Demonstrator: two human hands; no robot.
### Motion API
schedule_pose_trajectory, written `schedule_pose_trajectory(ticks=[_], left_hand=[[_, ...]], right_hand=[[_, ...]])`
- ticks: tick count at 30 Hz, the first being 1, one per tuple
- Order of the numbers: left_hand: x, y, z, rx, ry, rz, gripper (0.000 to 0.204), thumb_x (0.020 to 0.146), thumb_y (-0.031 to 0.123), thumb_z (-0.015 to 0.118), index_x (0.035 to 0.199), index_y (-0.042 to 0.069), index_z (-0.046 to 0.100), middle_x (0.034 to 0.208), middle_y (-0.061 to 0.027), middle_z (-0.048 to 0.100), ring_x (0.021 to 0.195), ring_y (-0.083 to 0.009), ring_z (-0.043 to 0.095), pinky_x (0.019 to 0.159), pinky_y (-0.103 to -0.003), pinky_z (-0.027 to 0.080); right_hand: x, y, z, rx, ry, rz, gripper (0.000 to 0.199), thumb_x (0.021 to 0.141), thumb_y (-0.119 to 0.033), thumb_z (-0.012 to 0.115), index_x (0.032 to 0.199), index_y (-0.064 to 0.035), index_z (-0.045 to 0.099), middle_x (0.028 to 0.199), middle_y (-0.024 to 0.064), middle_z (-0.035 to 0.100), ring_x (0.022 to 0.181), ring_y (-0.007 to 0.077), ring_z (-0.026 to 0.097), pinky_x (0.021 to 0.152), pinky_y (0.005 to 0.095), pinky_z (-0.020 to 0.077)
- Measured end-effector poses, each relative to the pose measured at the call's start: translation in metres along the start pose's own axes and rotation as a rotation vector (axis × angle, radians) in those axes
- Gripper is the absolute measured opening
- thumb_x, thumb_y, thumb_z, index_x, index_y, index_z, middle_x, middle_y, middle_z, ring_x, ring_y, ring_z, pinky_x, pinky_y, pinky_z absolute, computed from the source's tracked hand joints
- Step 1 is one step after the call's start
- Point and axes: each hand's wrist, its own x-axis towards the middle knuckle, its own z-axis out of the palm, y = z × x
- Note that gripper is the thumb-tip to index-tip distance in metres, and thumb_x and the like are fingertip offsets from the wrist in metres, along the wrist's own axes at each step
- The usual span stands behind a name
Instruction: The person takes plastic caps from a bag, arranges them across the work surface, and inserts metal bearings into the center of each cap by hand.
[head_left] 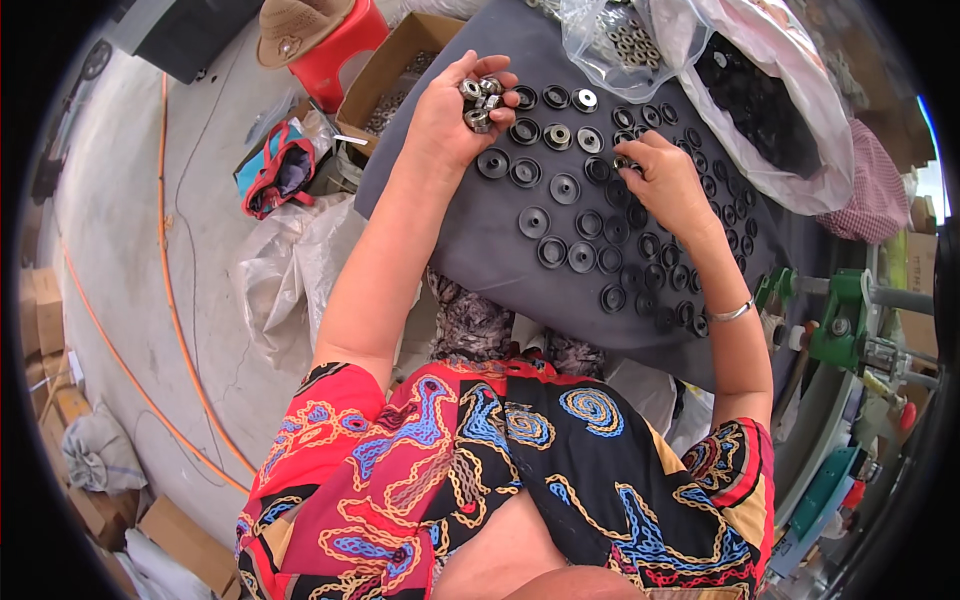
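Observation:
My left hand (455, 115) is cupped around a small pile of metal bearings (480, 98), held above the left edge of a dark grey board (440, 230). Several black round plastic discs (552, 218) lie spread over the board; a few near the top have a metal bearing (585, 98) seated in the middle. My right hand (668, 180) rests on the discs at the right and pinches one bearing (622, 163) between thumb and fingertips. A silver bangle (732, 312) circles my right wrist.
A clear bag of bearings (625, 45) and a big bag of black discs (770, 110) lie at the board's far end. A cardboard box (395, 70), a red stool with a hat (320, 40) and an orange cable (165, 260) are left. Green machine parts (845, 320) stand right.

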Motion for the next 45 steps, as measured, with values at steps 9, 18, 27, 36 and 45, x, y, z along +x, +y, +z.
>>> schedule_pose_trajectory(ticks=[9,18,27,36,45], left_hand=[[0.001,-0.001,-0.002,0.019,-0.019,0.004,0.035,0.098,0.028,0.044,0.103,-0.004,0.059,0.085,-0.0159,0.061,0.072,-0.0257,0.054,0.047,-0.027,0.041],[-0.001,0.000,-0.002,-0.045,-0.024,-0.018,0.038,0.098,0.029,0.042,0.104,-0.005,0.058,0.086,-0.0179,0.060,0.074,-0.0274,0.053,0.048,-0.028,0.041],[-0.001,-0.004,-0.003,-0.039,-0.015,-0.014,0.039,0.099,0.029,0.041,0.105,-0.005,0.058,0.088,-0.0172,0.060,0.074,-0.0273,0.053,0.048,-0.028,0.041],[0.009,0.009,-0.006,-0.057,-0.033,-0.037,0.040,0.098,0.034,0.040,0.097,0.000,0.061,0.081,-0.0155,0.062,0.066,-0.0270,0.058,0.045,-0.029,0.043],[0.009,-0.030,-0.001,-0.005,-0.112,0.078,0.036,0.098,0.037,0.045,0.091,0.005,0.061,0.083,-0.0056,0.062,0.076,-0.0183,0.061,0.068,-0.034,0.051]], right_hand=[[0.008,0.004,0.000,-0.125,0.013,-0.089,0.019,0.076,-0.009,0.064,0.094,-0.0013,0.063,0.091,0.0125,0.060,0.083,0.0324,0.061,0.075,0.0412,0.0496],[0.031,-0.012,0.011,-0.029,0.013,-0.113,0.022,0.077,-0.012,0.065,0.097,-0.0027,0.065,0.088,0.0120,0.061,0.085,0.0317,0.062,0.077,0.0409,0.0494],[0.037,-0.010,0.014,-0.001,-0.016,-0.123,0.016,0.077,-0.008,0.065,0.090,0.0005,0.066,0.087,0.0142,0.061,0.085,0.0341,0.061,0.077,0.0425,0.0491],[0.049,-0.037,-0.007,-0.113,0.057,-0.183,0.016,0.076,-0.011,0.068,0.088,-0.0008,0.064,0.086,0.0170,0.059,0.083,0.0372,0.059,0.073,0.0435,0.0478],[0.072,-0.106,0.009,0.144,0.243,-0.571,0.031,0.075,-0.004,0.065,0.104,0.0017,0.061,0.099,0.0175,0.061,0.087,0.0351,0.062,0.075,0.0422,0.0505]])
